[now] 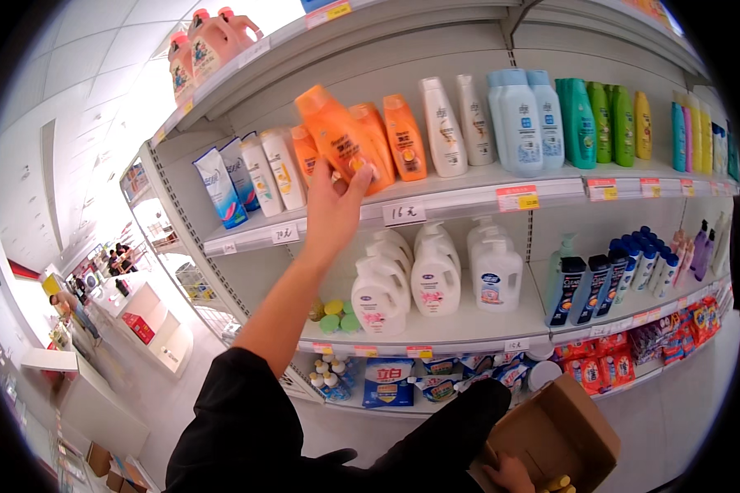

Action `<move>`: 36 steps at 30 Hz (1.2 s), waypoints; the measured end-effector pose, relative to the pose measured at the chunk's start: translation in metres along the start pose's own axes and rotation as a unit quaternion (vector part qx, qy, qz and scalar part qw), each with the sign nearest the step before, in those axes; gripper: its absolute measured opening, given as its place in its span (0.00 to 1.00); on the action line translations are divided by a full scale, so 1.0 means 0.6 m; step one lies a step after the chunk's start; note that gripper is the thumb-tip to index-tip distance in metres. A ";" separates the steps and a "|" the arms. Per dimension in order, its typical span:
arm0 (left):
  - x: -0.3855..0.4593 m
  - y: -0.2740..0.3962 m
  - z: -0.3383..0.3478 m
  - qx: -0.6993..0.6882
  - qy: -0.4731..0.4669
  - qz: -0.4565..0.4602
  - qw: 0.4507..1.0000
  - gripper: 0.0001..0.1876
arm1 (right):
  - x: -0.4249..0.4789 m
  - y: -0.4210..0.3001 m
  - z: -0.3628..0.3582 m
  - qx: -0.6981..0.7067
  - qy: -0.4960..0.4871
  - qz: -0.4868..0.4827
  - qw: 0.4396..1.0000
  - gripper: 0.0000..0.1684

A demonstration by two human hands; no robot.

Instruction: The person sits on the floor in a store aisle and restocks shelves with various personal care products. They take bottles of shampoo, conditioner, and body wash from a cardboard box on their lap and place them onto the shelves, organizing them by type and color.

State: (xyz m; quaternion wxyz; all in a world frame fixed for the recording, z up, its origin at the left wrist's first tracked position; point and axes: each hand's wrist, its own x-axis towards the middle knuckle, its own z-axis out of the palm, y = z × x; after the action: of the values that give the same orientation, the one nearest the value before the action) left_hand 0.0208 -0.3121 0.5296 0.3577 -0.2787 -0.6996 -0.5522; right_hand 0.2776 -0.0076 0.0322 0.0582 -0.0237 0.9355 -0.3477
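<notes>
My left hand point(336, 206) grips the lower part of a large orange shampoo bottle point(339, 138), which leans to the left over the upper shelf. Other orange bottles point(405, 138) stand beside and behind it. To their left are white bottles with yellow and green marks point(283, 169); to their right, tall white bottles point(442, 129). Low at the right, my right hand point(510, 473) holds the near side wall of an open cardboard box point(555, 425). A few yellow-capped items point(558, 484) lie inside it; the rest of the contents is hidden.
Light blue bottles point(521, 123) and green bottles point(621, 126) stand further right on that shelf. White pump jugs point(435, 277) fill the shelf below, with detergent bags point(388, 382) under them. At the left are a white counter point(154, 320), an aisle and a distant person point(77, 308).
</notes>
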 end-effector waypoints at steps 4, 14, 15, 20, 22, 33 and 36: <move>0.066 -0.083 -0.042 0.162 -0.026 -0.038 0.986 0.22 | -0.018 0.009 -0.003 0.041 -0.043 0.012 0.998 0.26; 0.070 -0.106 -0.038 0.389 -0.045 -0.044 0.919 0.28 | -0.030 -0.007 -0.020 0.084 -0.052 0.031 0.995 0.28; 0.075 -0.099 -0.038 0.407 -0.060 -0.066 0.909 0.28 | -0.028 -0.007 -0.018 0.072 -0.047 0.048 0.995 0.29; 0.090 -0.069 -0.042 0.573 -0.068 0.006 0.817 0.33 | -0.022 -0.011 -0.017 0.062 -0.030 0.075 0.995 0.29; 0.080 -0.065 -0.048 0.608 -0.004 0.031 0.793 0.31 | -0.012 -0.017 -0.019 0.078 -0.045 0.087 0.992 0.28; -0.504 -0.049 0.272 -0.021 -0.494 0.184 0.849 0.21 | -0.079 0.053 -0.119 -0.060 0.208 0.287 0.933 0.29; -0.652 -0.050 0.335 -0.080 -0.589 0.070 0.801 0.19 | -0.132 0.076 -0.127 -0.161 0.259 0.371 0.877 0.27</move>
State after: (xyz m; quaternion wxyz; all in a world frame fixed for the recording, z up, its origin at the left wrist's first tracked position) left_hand 0.1889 -0.1218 0.1694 -0.1092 -0.6260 -0.7074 -0.3096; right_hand 0.3466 0.0832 0.0671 -0.0664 0.4073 0.9003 -0.1387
